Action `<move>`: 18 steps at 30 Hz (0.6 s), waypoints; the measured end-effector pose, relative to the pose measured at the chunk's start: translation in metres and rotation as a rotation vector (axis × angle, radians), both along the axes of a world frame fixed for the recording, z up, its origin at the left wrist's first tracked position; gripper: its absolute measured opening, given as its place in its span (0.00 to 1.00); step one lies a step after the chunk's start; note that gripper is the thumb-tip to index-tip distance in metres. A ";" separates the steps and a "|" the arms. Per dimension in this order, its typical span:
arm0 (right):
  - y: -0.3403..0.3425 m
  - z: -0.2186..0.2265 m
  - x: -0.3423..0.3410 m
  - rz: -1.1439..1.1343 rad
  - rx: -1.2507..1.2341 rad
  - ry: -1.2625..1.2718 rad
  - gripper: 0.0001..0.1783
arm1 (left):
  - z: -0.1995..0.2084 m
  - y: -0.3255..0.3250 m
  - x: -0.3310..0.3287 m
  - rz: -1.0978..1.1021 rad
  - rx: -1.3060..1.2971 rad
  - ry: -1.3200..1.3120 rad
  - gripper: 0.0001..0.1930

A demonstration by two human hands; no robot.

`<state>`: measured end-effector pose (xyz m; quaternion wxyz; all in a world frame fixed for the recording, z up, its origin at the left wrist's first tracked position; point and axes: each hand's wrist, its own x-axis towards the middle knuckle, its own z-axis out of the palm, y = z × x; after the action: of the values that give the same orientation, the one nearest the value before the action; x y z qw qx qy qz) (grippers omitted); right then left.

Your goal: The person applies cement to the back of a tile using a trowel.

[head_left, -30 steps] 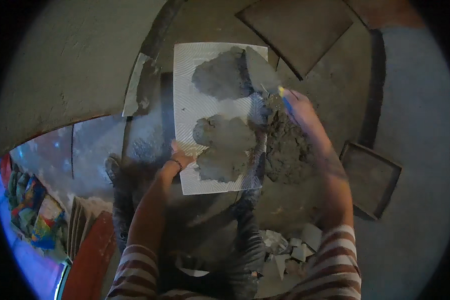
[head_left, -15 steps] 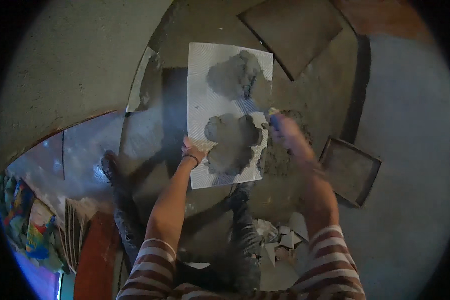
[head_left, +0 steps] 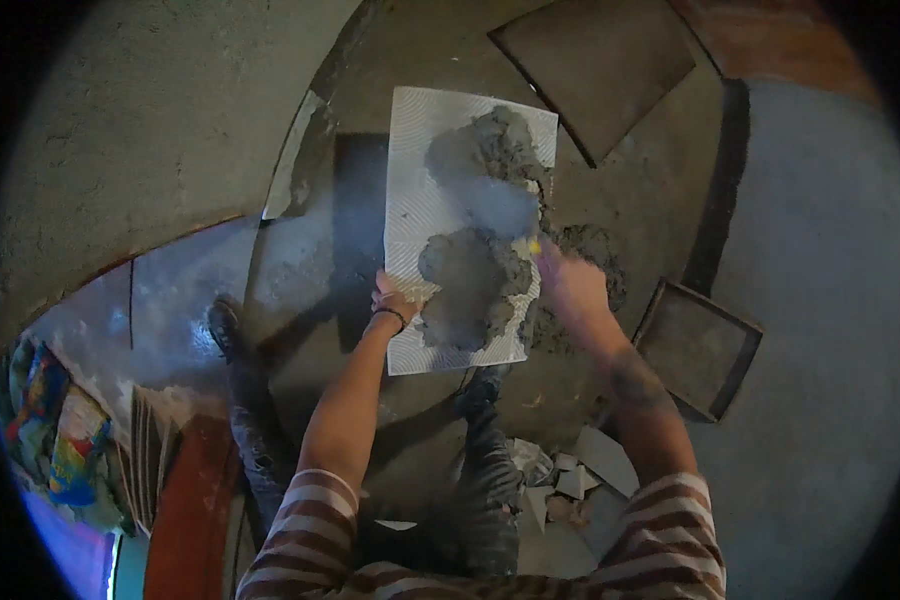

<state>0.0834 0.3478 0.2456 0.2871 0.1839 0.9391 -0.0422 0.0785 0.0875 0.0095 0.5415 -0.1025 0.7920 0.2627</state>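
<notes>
A white rectangular tile (head_left: 406,180), its ridged back facing up, is in front of me with two thick lumps of grey mortar on it. The upper mortar lump (head_left: 502,142) is rough; the lower one (head_left: 466,285) spreads wider and looks smoother. My left hand (head_left: 395,298) grips the tile's left edge, fingers bent around it. My right hand (head_left: 572,284), smeared by motion, is closed on the handle of a trowel at the tile's right edge. The blurred trowel blade (head_left: 507,208) lies over the tile between the two lumps, with a yellow spot near the handle.
Crumbly mortar (head_left: 595,262) lies on the floor right of the tile. A shallow square tray (head_left: 705,345) stands farther right, and a dark square board (head_left: 600,75) lies at the far right. Broken tile pieces (head_left: 575,480) are near my leg. Coloured sacks (head_left: 75,450) sit at left.
My right hand has moved slightly back toward me with the trowel, whose blade now sits between the lumps. My left hand keeps its hold on the tile edge. The view has shifted slightly.
</notes>
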 end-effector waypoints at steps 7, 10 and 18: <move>0.007 -0.075 0.052 -0.521 -0.055 0.145 0.25 | -0.009 0.018 0.000 0.008 0.055 -0.003 0.59; -0.044 -0.036 0.022 -0.776 -0.354 0.149 0.25 | -0.039 -0.042 -0.006 -0.041 -0.075 0.065 0.59; 0.025 -0.011 -0.081 -0.804 -0.625 0.152 0.24 | 0.013 0.010 -0.011 0.089 0.036 -0.050 0.55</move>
<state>0.0024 0.3730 0.2346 0.2203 0.4324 0.7550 -0.4410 0.0674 0.0975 0.0224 0.5507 -0.1343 0.7680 0.2981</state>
